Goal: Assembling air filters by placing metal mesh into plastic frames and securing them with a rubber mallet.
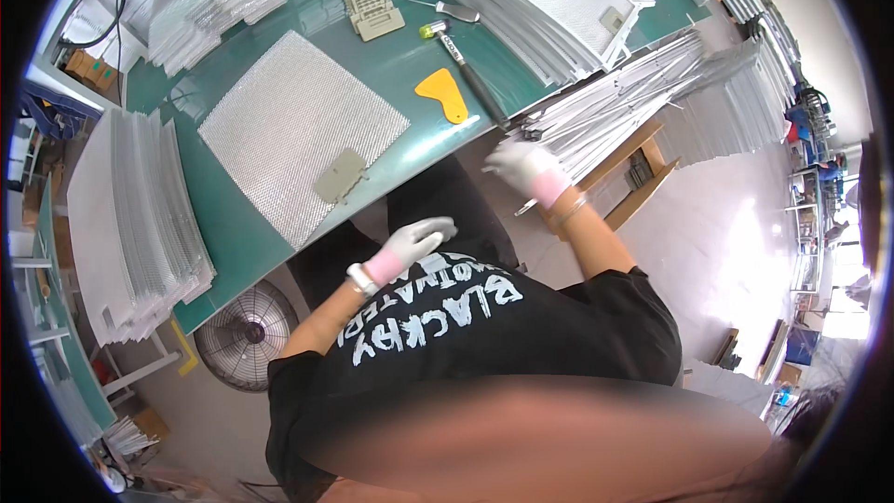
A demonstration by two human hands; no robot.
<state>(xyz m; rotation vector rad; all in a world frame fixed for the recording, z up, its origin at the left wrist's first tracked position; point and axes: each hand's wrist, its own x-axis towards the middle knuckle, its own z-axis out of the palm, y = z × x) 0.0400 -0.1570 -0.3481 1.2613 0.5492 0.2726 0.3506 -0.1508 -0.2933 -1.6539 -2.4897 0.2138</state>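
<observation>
green table (410,65) here, pretty loaded. a silver mesh sheet (298,126) lies flat in the middle with a small grey plate (340,177) on its near corner. beside it a yellow scraper (444,93), a hammer (466,70), a beige comb-like block (370,2), and stacks of mesh panels (535,0) at the edges.

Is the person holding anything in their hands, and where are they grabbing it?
The right hand reaches into the bundle of long metal strips at its near end; a closed grip cannot be told. The left hand holds nothing, hovering near the lap.
</observation>
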